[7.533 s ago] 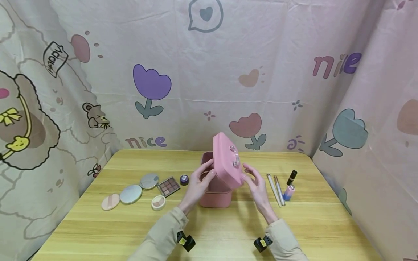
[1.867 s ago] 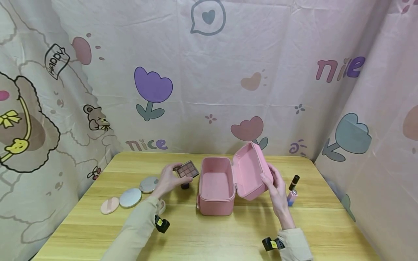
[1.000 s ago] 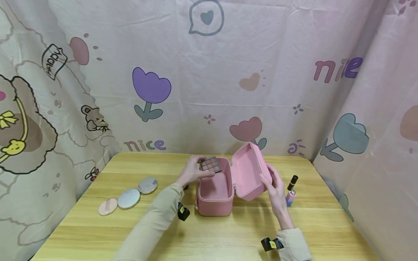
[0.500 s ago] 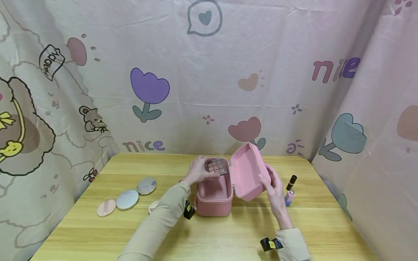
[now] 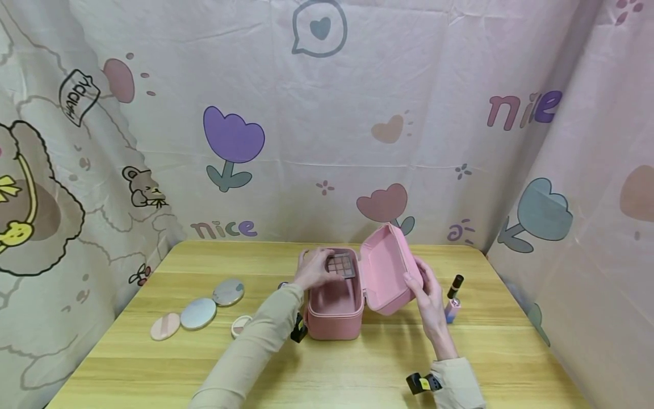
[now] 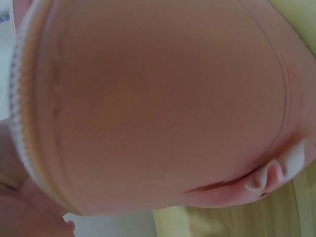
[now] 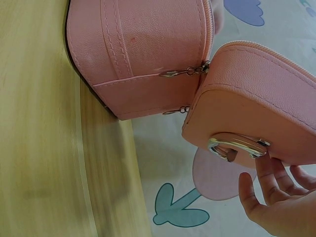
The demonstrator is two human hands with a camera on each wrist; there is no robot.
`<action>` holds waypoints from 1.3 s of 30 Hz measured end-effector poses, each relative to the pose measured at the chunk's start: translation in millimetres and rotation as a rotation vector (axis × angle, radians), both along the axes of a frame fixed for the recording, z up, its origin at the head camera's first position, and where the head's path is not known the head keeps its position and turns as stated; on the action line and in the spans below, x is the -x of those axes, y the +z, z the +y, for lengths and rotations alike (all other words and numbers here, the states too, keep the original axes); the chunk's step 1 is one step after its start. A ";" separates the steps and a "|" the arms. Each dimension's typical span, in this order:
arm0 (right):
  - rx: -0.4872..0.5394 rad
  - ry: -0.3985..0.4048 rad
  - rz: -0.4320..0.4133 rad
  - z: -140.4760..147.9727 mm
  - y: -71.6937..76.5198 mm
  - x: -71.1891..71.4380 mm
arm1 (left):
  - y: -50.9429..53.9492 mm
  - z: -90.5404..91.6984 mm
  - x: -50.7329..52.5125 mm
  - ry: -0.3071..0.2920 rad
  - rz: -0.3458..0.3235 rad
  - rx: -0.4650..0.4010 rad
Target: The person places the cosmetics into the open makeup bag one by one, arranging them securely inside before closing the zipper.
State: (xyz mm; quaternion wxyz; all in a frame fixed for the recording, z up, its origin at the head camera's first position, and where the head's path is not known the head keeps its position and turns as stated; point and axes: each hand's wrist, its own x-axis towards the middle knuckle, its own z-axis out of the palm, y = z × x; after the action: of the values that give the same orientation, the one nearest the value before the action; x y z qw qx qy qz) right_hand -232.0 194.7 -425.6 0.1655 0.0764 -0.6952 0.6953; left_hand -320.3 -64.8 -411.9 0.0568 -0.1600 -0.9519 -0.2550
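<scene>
A pink makeup case (image 5: 334, 329) stands on the wooden table with its lid (image 5: 390, 270) swung out to the right. My left hand (image 5: 313, 270) reaches over the left rim and pinches an eyeshadow palette (image 5: 341, 265) at the case's opening, toward the back. With thumb on the rim and fingers behind, my right hand (image 5: 428, 292) holds the lid. The right wrist view shows those fingers beside the lid's handle (image 7: 239, 143) and a metal zipper pull (image 7: 185, 71) on the case. The case wall (image 6: 163, 108) fills most of the left wrist view, hiding the palette.
Left on the table lie a powder puff (image 5: 166, 326), two round compacts (image 5: 198, 313) and a small round pan (image 5: 240, 325) partly under the sleeve. A dark jar (image 5: 283, 285) peeks out behind the left wrist. A black-capped tube (image 5: 455, 286) and a pink-blue bottle (image 5: 452, 311) stand right.
Earlier the lid was half raised in both hands; it now hangs open to the right. My left hand has lifted the palette off the table and brought it right, into the case's opening.
</scene>
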 end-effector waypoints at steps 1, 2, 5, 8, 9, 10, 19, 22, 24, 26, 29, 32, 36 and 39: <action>0.000 0.000 0.000 -0.1 -0.2 -0.1 | -0.5 0.6 0.3 0.005 0.002 0.017; 0.000 0.000 0.000 -0.2 -0.3 -0.1 | -1.2 1.2 0.5 0.009 0.005 0.034; -0.003 0.000 -0.002 -0.4 -0.8 -0.1 | -2.9 3.2 1.4 0.021 0.005 0.073; -0.005 0.001 -0.002 -0.6 -1.2 -0.1 | -4.5 4.7 2.2 0.026 0.014 0.102; -0.005 0.001 -0.002 -0.7 -1.3 0.0 | -5.1 5.1 2.4 0.026 0.014 0.105; -0.005 0.002 -0.001 -0.7 -1.4 0.0 | -5.6 5.4 2.5 0.025 0.012 0.110; -0.004 0.004 0.005 -0.7 -1.5 0.1 | -11.2 5.4 1.0 0.030 0.037 0.115; -0.003 0.005 0.007 -0.7 -1.1 -0.2 | -12.3 5.0 1.0 0.031 0.032 0.092; -0.002 0.006 0.010 -0.7 -0.8 -0.3 | -12.6 4.6 1.0 0.028 0.026 0.076; 0.000 0.006 0.013 -0.8 -0.4 -0.6 | -12.9 3.8 1.2 0.023 0.029 0.053; 0.003 0.006 0.013 -0.9 0.3 -0.8 | -14.2 2.4 1.6 0.016 0.034 0.000; 0.003 0.003 0.008 -0.7 0.7 -0.6 | -17.3 0.7 2.4 0.016 0.046 -0.077; 0.001 0.007 0.002 0.1 0.5 -0.1 | -22.3 -2.8 3.8 0.021 0.061 -0.219; -0.001 0.003 -0.002 0.9 -0.2 -0.1 | -25.2 -7.2 5.3 0.018 0.081 -0.362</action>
State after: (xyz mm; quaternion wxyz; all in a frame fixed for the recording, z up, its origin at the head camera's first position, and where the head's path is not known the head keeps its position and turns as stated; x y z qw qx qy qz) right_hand -232.0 195.6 -425.7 0.1638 0.0769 -0.6957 0.6952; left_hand -325.6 -72.0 -437.1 0.1254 -0.1487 -0.8889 -0.4148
